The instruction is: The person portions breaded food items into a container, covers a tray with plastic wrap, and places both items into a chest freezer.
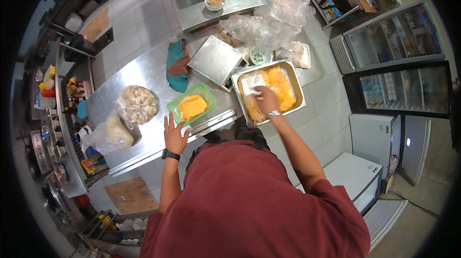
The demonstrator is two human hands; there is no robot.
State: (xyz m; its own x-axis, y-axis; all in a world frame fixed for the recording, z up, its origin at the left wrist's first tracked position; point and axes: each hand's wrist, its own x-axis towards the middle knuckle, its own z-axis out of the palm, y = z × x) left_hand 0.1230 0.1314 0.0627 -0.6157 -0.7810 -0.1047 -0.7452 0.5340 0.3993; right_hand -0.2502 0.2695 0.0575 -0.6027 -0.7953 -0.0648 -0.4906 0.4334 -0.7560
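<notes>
My left hand (175, 137) rests with spread fingers at the near edge of a green plastic container (209, 96), which holds a mound of orange-yellow food (192, 107). Over to the right, my right hand (266, 100) is blurred above a deep stainless steel pan (301, 94). Clear plastic wrap and flat orange-yellow portions (282, 81) lie in that pan. Beneath my right fingertips is a white sheet or packet (252, 84); whether they pinch it or the plastic is unclear. A flat-topped kitchen scale (215, 60) sits between the two containers, farther back.
On the steel table (144, 67) are a cloth (178, 65), a bag of pale lumps (137, 105) and another plastic bag (110, 133). Behind the pan are a bowl with green bits (260, 56), crumpled plastic bags (266, 24) and a white tray (305, 56). Refrigerators (396, 88) stand right.
</notes>
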